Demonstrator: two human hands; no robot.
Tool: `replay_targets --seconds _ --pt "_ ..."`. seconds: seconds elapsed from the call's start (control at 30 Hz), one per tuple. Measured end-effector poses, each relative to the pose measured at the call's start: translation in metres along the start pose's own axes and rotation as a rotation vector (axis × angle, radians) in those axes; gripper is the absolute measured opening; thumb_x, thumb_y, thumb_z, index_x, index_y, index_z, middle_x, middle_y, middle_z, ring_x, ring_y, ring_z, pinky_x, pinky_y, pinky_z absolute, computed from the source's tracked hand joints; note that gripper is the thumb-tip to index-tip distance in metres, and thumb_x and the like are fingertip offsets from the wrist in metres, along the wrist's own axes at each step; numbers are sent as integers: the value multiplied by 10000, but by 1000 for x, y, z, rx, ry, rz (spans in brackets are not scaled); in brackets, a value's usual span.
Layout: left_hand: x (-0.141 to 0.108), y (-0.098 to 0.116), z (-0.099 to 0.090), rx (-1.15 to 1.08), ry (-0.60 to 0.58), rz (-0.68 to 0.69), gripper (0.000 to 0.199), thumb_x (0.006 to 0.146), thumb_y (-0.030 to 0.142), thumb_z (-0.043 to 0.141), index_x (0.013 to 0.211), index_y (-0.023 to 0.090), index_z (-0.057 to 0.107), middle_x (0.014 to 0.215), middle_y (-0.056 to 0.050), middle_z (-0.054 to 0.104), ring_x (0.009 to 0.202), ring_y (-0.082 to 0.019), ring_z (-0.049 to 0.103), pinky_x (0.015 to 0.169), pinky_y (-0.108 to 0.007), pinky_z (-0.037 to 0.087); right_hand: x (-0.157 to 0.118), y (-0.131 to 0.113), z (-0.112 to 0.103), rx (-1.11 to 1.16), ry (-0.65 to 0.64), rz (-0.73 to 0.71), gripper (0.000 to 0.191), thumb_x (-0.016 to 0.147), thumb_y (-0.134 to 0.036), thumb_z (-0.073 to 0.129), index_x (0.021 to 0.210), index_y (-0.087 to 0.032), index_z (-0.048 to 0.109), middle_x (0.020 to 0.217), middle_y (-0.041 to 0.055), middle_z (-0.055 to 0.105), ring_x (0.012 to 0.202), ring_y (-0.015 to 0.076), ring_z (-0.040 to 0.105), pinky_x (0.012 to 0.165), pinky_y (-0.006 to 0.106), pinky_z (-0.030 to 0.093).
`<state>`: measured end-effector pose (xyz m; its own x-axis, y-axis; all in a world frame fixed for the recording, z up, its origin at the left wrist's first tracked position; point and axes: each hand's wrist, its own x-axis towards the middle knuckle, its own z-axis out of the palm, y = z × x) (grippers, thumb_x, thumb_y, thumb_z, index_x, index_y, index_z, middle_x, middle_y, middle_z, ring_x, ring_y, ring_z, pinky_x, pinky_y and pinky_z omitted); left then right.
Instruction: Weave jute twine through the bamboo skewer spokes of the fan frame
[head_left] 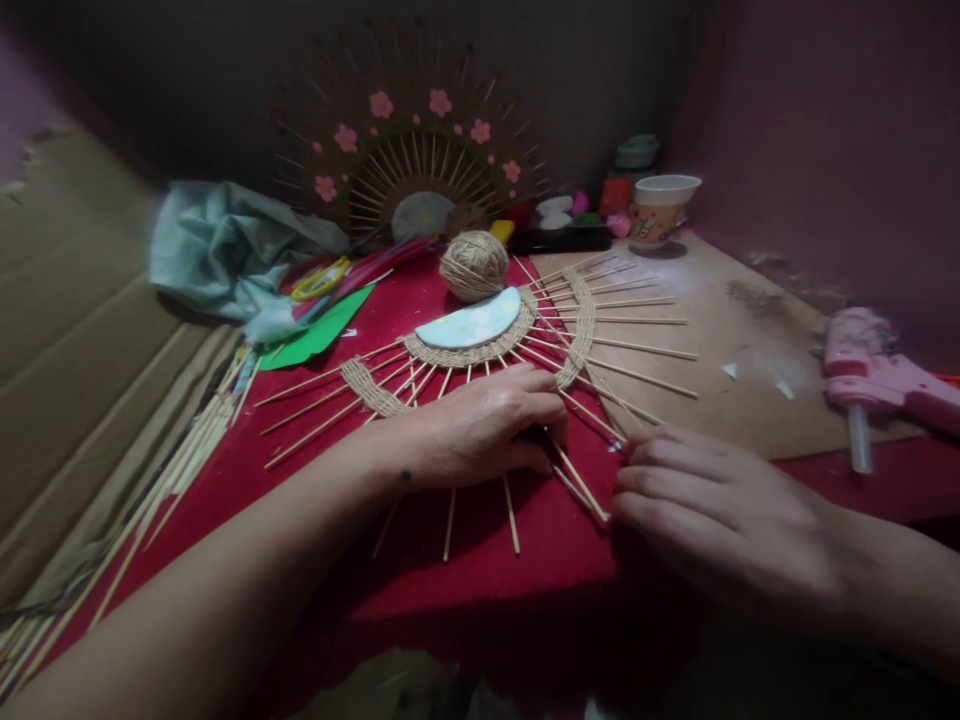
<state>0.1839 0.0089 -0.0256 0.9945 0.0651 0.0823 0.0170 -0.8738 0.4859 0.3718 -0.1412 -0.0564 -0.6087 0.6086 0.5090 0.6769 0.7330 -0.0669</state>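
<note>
A half-round fan of thin wooden sticks (645, 352) lies on the red cloth, woven with bands of twine (581, 325). At its centre is a pale blue half-disc (472, 320). My left hand (487, 425) rests over the front sticks, its fingers curled and closed on the fan near the end of the right outer band; they hide part of the weave. To the right, my right hand (697, 500) has its fingers pinched together beside the stick ends. A thin strand of twine runs toward those fingertips, which are partly hidden. A ball of twine (474, 265) touches the half-disc's back edge.
A larger finished-looking fan with pink flowers (439, 102) stands behind. A paper cup (660, 212) is at the back right and a pink glue gun (862, 360) at far right. Loose sticks (187, 450), green sheet (315, 335), yellow-handled scissors (321, 280) and a crumpled bag (225, 245) lie left.
</note>
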Motion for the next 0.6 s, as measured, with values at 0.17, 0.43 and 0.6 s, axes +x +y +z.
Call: replay_targets --seconds 0.17,0.43,0.6 --pt "0 -1 0 -9 -11 -9 74 841 217 608 859 152 639 891 -32 539 857 -143 501 792 -268 414 8 9 -2 -7 -18 -2 232 888 -77 399 802 -132 607 676 67 573 654 172 456 621 321 364" --pt "-2 -3 -7 -233 -42 -105 199 793 193 661 980 146 611 1008 -51 552 881 -132 531 798 -280 458 35 29 -11 -237 -66 345 176 837 -166 487 702 -165 600 699 48 567 589 132 436 539 269 301" --pt "-4 -8 -11 -577 64 -233 296 756 153 663 1026 136 542 912 -33 575 816 -125 547 726 -283 479 58 53 -11 -135 -205 642 154 801 -226 553 746 -231 697 633 15 604 556 126 461 533 267 293"
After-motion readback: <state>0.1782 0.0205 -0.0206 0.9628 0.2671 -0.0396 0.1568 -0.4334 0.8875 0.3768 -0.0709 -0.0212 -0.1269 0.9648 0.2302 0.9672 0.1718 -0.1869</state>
